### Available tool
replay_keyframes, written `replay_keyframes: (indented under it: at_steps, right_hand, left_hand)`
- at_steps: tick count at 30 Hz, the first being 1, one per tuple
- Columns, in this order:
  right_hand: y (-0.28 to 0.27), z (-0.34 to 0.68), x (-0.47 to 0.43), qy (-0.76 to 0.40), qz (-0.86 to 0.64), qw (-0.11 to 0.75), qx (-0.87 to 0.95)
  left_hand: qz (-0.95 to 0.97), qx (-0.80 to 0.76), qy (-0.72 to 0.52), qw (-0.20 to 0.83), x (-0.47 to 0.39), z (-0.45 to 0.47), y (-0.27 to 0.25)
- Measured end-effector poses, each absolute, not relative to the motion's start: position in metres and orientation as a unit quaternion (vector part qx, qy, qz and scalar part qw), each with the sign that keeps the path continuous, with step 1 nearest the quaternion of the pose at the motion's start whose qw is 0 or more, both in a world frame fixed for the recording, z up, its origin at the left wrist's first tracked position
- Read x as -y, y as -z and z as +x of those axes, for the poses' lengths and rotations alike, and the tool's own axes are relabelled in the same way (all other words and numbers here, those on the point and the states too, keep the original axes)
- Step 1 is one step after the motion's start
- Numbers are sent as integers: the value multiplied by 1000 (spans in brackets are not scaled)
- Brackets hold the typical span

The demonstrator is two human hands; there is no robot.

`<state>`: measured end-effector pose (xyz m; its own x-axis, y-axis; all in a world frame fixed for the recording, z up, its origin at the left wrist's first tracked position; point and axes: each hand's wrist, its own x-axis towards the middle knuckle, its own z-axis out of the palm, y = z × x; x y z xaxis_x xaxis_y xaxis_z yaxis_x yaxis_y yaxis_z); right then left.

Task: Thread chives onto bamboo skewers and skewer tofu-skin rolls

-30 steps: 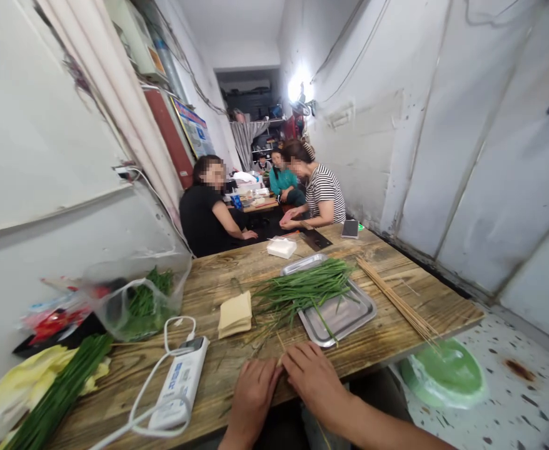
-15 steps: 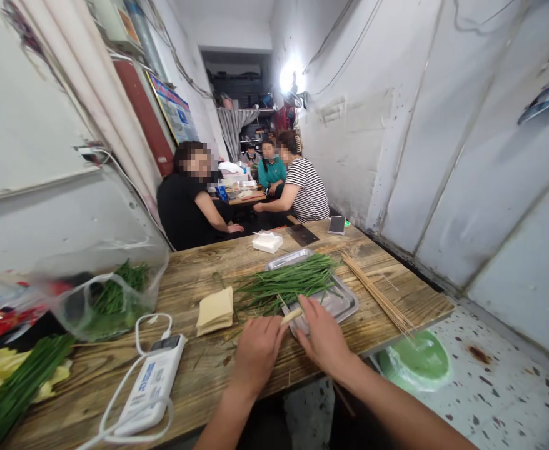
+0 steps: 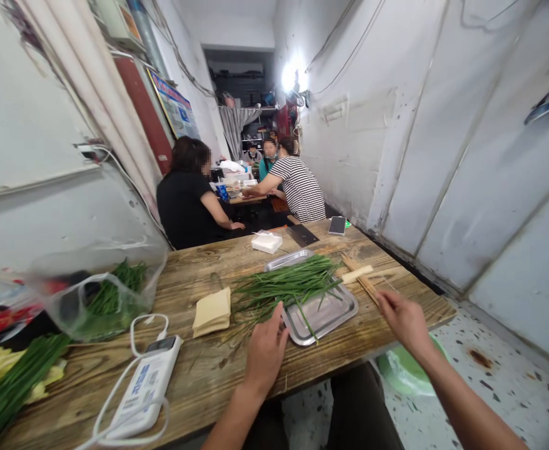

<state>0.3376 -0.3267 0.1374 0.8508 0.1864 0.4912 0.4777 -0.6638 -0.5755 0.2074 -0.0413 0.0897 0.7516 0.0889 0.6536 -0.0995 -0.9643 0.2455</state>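
My right hand (image 3: 403, 317) is closed, its fingertips pinching at the thin bamboo skewers (image 3: 362, 282) on the right of the table. A pale rolled sheet (image 3: 357, 274), perhaps tofu skin, lies across these skewers, apart from the hand. My left hand (image 3: 266, 351) holds nothing, its fingers loosely apart and the index finger pointing forward at the near left corner of the metal tray (image 3: 324, 319). Long green chives (image 3: 291, 281) lie over the tray and spill past its left side. Left of them sits a stack of square yellowish sheets (image 3: 212, 311).
A white power bank (image 3: 149, 384) with a cable lies at front left, near more chives (image 3: 19, 387) and a plastic bag (image 3: 110, 306) of greens. Farther back are a white box (image 3: 266, 242), a cleaver (image 3: 302, 235) and a phone (image 3: 337, 225). Several people sit beyond; a green basin (image 3: 408, 372) stands below right.
The roll has gone from between my hands onto the skewers. My right hand has moved right to the skewers; my left has loosened. The person in stripes leans farther over the far table.
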Motion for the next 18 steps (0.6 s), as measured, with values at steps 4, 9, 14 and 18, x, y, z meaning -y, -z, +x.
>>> replay_keyframes:
  at_steps: [4,9,14,18]
  right_hand:
    - [-132,395,380,190,-934,278,121]
    - [-113,440,407,109,-978,171,41]
    - [-101,451,400,75,-992,97,-1]
    - [-96,462,402,40,-995,95,-5]
  left_hand:
    - [914,-18,-388,117,18,183,-72]
    - [912,-35,-397,99,5,164,-59]
    - [915,-22,-390,103,8,163,-59]
    - [925,-37,-359,122,13,164,-64]
